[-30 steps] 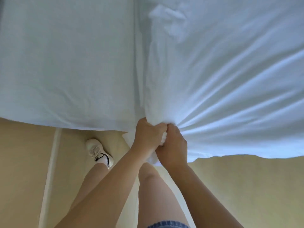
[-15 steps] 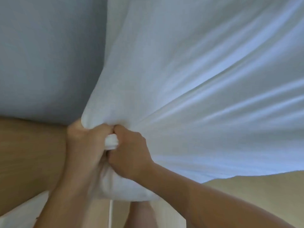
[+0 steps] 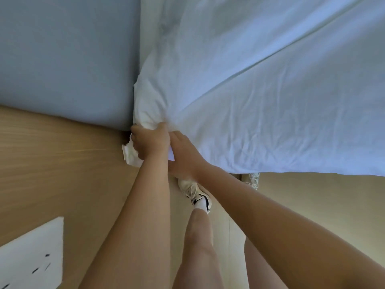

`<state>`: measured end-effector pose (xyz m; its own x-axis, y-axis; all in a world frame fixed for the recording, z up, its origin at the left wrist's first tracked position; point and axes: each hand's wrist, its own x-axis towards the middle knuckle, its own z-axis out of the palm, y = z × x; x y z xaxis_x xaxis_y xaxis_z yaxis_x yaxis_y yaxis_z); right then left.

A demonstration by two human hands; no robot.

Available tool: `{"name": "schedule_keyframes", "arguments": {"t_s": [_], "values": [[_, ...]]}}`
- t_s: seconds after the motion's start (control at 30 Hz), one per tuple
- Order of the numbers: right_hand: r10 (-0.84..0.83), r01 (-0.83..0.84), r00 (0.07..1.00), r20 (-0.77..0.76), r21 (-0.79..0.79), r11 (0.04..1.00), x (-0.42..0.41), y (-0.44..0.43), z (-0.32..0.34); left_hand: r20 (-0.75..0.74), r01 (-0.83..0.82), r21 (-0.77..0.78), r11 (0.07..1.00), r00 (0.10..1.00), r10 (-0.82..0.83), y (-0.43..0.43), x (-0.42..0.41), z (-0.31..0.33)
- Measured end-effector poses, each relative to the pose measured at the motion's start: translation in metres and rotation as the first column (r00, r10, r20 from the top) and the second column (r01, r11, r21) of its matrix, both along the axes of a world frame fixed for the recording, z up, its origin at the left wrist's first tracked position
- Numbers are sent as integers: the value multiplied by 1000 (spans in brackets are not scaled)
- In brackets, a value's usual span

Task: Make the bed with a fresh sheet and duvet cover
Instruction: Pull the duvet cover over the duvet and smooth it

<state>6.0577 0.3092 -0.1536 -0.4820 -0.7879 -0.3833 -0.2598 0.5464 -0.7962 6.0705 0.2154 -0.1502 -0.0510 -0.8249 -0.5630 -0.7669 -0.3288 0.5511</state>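
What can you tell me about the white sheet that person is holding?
The white sheet looks like thin, soft cotton, creased all over, with one long straight line, a fold or seam, running diagonally. It fills the upper right of the view, its lower edge hanging free. One corner is bunched, creases fanning from it; the left hand and right hand grip that corner side by side, beside a blue-grey surface.

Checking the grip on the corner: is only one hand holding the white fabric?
No, the left hand and the right hand both clutch the bunched corner of the white fabric.
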Motion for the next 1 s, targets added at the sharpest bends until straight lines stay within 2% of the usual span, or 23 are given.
{"name": "schedule_keyframes", "arguments": {"t_s": [0.13,0.3,0.37,0.43,0.5,0.57,0.63,0.67,0.8,0.87,0.93,1.0], "values": [[-43,40,999,19,100,994,-6,37,6,70,32,-40,999,997,-29,8,-3,5],[-198,214,974,-105,166,963,-19,56,0,83,87,-106,991,993,-79,13,-1,5],[-192,227,966,-171,217,949,-23,65,-1,78,121,-120,985,991,-113,16,5,4],[-66,162,956,-285,328,931,-26,77,-3,104,165,-86,982,982,-156,17,14,2],[133,83,898,-419,458,885,-29,91,-13,117,175,5,985,978,-174,17,22,2],[298,21,822,-485,550,835,-36,102,-26,48,144,102,984,988,-150,15,25,5],[384,5,763,-521,598,802,-50,105,-31,-53,163,100,981,986,-158,14,23,12],[394,-9,754,-526,591,807,-60,102,-29,-99,173,56,983,981,-167,13,20,18],[232,-78,930,-284,466,881,-85,77,9,-186,86,-168,982,976,-118,10,14,54],[200,-79,949,-243,431,899,-78,71,45,-213,45,-279,959,971,-107,3,23,80],[256,-122,921,-294,406,906,-58,66,74,-95,82,-410,908,987,-132,-3,33,97],[336,-197,904,-264,441,876,-42,58,77,190,204,-448,870,973,-130,-1,34,91]]}}
